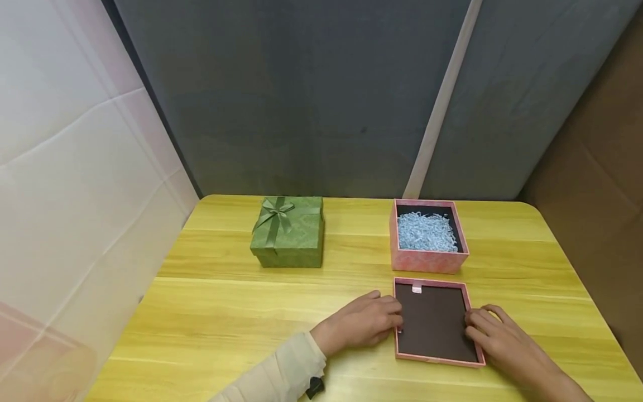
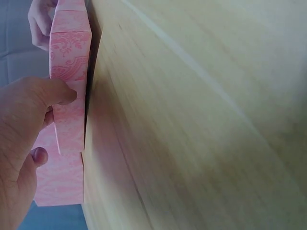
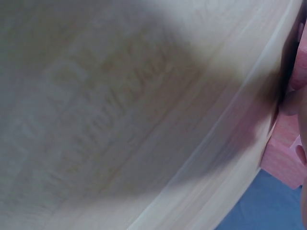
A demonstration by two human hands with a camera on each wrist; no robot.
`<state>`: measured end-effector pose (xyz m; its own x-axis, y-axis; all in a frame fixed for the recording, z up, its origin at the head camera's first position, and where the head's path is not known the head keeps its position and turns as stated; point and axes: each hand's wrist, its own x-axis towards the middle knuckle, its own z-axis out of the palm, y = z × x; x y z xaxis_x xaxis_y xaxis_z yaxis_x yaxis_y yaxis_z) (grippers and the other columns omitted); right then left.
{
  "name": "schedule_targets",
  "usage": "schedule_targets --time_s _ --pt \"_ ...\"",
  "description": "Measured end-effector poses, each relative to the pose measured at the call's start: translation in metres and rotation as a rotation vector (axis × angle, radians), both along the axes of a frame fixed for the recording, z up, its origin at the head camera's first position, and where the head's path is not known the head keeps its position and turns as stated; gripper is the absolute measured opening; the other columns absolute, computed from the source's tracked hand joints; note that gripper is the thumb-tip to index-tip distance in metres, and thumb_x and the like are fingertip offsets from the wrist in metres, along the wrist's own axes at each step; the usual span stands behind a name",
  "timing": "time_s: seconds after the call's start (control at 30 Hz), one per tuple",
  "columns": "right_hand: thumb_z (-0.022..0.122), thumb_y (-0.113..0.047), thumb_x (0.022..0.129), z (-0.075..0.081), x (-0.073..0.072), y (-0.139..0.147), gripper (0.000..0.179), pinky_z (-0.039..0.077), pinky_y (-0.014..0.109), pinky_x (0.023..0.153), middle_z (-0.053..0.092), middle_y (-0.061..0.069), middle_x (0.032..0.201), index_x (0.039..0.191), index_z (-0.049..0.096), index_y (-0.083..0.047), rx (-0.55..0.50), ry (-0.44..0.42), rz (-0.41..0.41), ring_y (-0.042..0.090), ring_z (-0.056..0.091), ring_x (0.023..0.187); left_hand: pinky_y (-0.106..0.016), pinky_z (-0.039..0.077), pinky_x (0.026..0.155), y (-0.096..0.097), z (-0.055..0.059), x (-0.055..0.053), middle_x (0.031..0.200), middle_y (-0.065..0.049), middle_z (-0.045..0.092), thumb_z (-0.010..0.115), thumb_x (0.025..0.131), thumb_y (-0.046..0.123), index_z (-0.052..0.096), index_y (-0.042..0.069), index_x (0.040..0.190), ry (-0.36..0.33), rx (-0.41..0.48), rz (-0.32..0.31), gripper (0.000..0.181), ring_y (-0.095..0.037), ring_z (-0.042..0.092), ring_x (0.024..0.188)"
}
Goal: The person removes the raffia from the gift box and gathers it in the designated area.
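Note:
A pink box lid [image 1: 436, 324] lies with its dark inside facing up near the front of the table. My left hand [image 1: 364, 321] pinches its left wall, the thumb on the patterned outer side [image 2: 69, 62] and the fingers reaching over the rim. On the opposite side, my right hand [image 1: 507, 340] holds the right wall, fingertips over the edge; in the right wrist view only part of that hand [image 3: 300, 112] shows at the frame's edge. Just behind the lid stands the open pink box [image 1: 427, 261], filled with light blue shredded paper [image 1: 427, 231].
A closed green gift box [image 1: 296, 257] with a ribbon bow [image 1: 276, 213] stands at the back left of the wooden table [image 1: 226, 312]. A grey partition [image 1: 301, 111] rises behind the table, with a white sheet [image 1: 90, 167] on the left and a brown panel [image 1: 593, 167] on the right.

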<state>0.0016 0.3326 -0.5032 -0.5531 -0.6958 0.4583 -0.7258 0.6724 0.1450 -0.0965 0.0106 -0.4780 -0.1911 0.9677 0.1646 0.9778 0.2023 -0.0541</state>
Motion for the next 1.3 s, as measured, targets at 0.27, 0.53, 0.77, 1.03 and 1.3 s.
schedule_targets --time_s 0.27,0.53,0.77,1.03,1.3 --pt "0.015 -0.018 0.115 -0.001 0.001 0.0 0.056 0.03 0.038 0.101 0.062 0.008 0.101 0.089 0.063 -0.007 0.01 -0.001 -0.004 0.025 0.058 0.099 -0.022 0.038 0.077 0.002 0.001 0.003 0.101 0.012 0.061 0.067 0.099 0.024 0.075 0.026 0.104 -0.003 -0.014 0.013 0.009 -0.008 0.057 0.1" --pt "0.017 -0.022 0.116 0.001 0.002 0.002 0.056 0.022 0.029 0.112 0.067 0.012 0.112 0.101 0.07 -0.006 -0.03 -0.032 0.003 0.029 0.06 0.105 -0.022 0.039 0.082 0.002 0.003 0.006 0.116 0.011 0.065 0.062 0.102 0.027 0.074 0.027 0.114 -0.025 -0.012 0.023 0.017 -0.007 0.057 0.113" --pt "0.024 -0.028 0.114 0.044 -0.018 -0.001 0.053 0.018 0.02 0.118 0.066 0.019 0.121 0.114 0.073 -0.006 -0.169 -0.027 -0.053 0.033 0.059 0.109 -0.03 0.044 0.1 0.004 0.029 -0.012 0.137 0.002 0.063 0.048 0.108 0.028 0.061 0.016 0.142 -0.166 0.119 0.255 0.038 -0.014 0.055 0.129" --pt "0.061 -0.022 0.103 0.107 -0.093 -0.008 0.025 0.054 0.039 0.098 0.063 0.017 0.124 0.118 0.07 -0.003 -0.326 -0.188 -0.255 0.036 0.061 0.111 -0.04 0.043 0.113 0.03 0.043 -0.077 0.145 -0.006 0.056 0.04 0.111 0.042 0.044 0.019 0.158 -0.658 0.393 0.568 0.052 -0.022 0.055 0.134" --pt "0.067 -0.011 0.097 0.113 -0.159 -0.024 0.042 0.053 0.061 0.095 0.06 0.028 0.13 0.135 0.058 0.006 -0.362 -0.728 -0.385 0.044 0.061 0.112 -0.047 0.043 0.113 0.052 0.02 -0.104 0.154 -0.001 0.052 0.052 0.105 0.05 0.043 0.031 0.159 -0.799 0.394 0.653 0.058 -0.024 0.052 0.139"
